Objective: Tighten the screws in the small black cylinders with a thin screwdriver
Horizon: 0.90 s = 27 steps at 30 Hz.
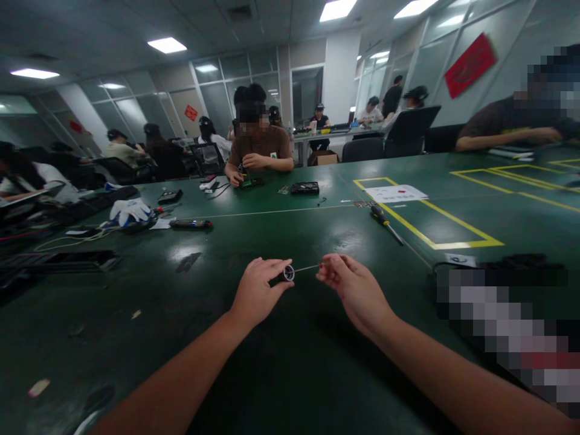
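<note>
Between the thumb and fingers of my left hand [260, 289] is a small, round, hollow piece [289, 273] with a pale rim and a dark body, its open end facing me. My right hand [347, 278] pinches a thin metal rod [307, 268] near a small red part. The rod runs left from my right fingertips to the rim of the round piece; whether it goes inside I cannot tell. Both hands are over the green table [281, 344], and my fingers hide much of the two things.
A screwdriver [385, 222] lies right of centre, beyond my right hand. Farther off are a paper sheet [396, 193], a black device [305, 188] and a dark tube-shaped tool [191, 224]. White gloves [129, 212] lie at left. A person [258, 145] works across the table.
</note>
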Tool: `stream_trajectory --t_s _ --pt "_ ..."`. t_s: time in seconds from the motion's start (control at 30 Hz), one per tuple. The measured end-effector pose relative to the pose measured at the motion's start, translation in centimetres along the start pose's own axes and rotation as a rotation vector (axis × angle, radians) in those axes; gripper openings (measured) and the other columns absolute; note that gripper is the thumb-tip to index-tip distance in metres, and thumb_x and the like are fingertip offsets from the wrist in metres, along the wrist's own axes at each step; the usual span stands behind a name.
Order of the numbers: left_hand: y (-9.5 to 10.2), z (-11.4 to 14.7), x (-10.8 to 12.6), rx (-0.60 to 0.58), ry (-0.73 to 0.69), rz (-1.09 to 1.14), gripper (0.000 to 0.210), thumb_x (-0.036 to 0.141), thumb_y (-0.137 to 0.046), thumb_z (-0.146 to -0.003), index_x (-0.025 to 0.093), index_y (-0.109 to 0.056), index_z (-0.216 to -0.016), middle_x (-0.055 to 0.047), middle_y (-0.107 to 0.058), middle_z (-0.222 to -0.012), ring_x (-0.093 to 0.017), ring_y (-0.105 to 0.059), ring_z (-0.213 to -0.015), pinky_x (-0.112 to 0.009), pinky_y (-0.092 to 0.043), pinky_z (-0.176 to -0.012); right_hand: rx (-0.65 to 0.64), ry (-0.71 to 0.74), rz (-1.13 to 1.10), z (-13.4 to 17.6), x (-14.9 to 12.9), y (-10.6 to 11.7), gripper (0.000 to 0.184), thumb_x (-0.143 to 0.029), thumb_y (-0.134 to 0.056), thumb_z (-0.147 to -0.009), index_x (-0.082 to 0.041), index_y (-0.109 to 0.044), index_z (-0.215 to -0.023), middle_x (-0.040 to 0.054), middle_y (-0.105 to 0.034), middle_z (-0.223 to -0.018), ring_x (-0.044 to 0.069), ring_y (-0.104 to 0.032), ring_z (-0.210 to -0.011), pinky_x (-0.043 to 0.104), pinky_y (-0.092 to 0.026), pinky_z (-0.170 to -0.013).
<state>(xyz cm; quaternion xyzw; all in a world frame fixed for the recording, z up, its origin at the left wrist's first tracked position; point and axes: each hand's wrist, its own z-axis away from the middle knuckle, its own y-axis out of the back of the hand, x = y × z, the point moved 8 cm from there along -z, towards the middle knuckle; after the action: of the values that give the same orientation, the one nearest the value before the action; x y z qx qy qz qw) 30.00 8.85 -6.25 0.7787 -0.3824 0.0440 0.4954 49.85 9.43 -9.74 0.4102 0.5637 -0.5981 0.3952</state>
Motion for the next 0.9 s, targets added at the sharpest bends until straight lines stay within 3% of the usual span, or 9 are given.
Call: stream_trajectory --t_s 0.1,0.13,0.27,0.57,0.77,0.9 --pt "0.0 -0.1 0.0 -0.002 0.001 -0.003 0.043 0.022 -0.078 -0.085 0.029 -0.069 -0.126 -0.005 -0.073 -0.126 -0.025 -0.067 -0.118 -0.058 -0.04 -0.114 -0.055 -0.207 -0.14 -0.4 1.0 -0.2 0.023 -0.038 -0.061 -0.095 -0.021 -0.066 -0.078 0.0023 -0.061 -0.067 0.018 -0.06 -0.06 0.047 -0.06 -0.083" --pt "0.0 -0.2 0.0 -0.005 0.008 -0.006 0.042 0.022 -0.078 -0.085 0.029 -0.069 -0.126 -0.005 -0.073 -0.126 -0.025 -0.067 -0.118 -0.058 -0.039 -0.114 -0.049 -0.205 -0.172 -0.5 0.8 0.0 0.024 -0.036 -0.059 -0.096 -0.022 -0.065 -0.077 0.0013 -0.058 -0.065 0.017 -0.057 -0.057 0.047 -0.06 -0.084" --pt "0.1 -0.2 -0.2 -0.015 0.036 -0.01 0.046 0.024 -0.079 -0.084 0.029 -0.067 -0.128 -0.004 -0.072 -0.128 -0.025 -0.066 -0.121 -0.06 -0.036 -0.117 -0.009 -0.043 -0.128 -0.7 -0.8 0.5 0.017 -0.037 -0.067 -0.091 -0.021 -0.067 -0.085 0.0015 -0.062 -0.075 0.016 -0.061 -0.067 0.041 -0.059 -0.086" --pt "0.1 0.0 0.1 -0.006 0.012 -0.026 0.044 0.025 -0.079 -0.085 0.03 -0.068 -0.128 -0.005 -0.073 -0.127 -0.026 -0.066 -0.12 -0.062 -0.034 -0.118 -0.032 0.223 0.181 0.2 -2.1 -0.1 0.031 -0.052 -0.066 -0.091 -0.022 -0.067 -0.099 0.0033 -0.07 -0.09 0.019 -0.068 -0.083 0.039 -0.056 -0.084" --pt "-0.2 -0.1 0.3 -0.07 0.02 -0.043 0.045 0.021 -0.079 -0.084 0.032 -0.068 -0.127 -0.003 -0.073 -0.124 -0.025 -0.066 -0.119 -0.062 -0.031 -0.119 -0.148 0.329 0.48 1.3 -3.8 -1.5 0.022 -0.042 -0.057 -0.098 -0.023 -0.066 -0.104 0.0038 -0.073 -0.092 0.02 -0.071 -0.086 0.037 -0.055 -0.084" --pt "-0.3 -0.1 0.3 -0.092 0.016 -0.063 0.045 0.021 -0.077 -0.084 0.032 -0.068 -0.127 -0.003 -0.073 -0.124 -0.025 -0.065 -0.118 -0.062 -0.03 -0.119 -0.111 0.399 0.644 1.8 -4.7 -1.5 0.021 -0.04 -0.052 -0.101 -0.024 -0.064 -0.102 0.0034 -0.073 -0.088 0.021 -0.07 -0.084 0.036 -0.054 -0.079"
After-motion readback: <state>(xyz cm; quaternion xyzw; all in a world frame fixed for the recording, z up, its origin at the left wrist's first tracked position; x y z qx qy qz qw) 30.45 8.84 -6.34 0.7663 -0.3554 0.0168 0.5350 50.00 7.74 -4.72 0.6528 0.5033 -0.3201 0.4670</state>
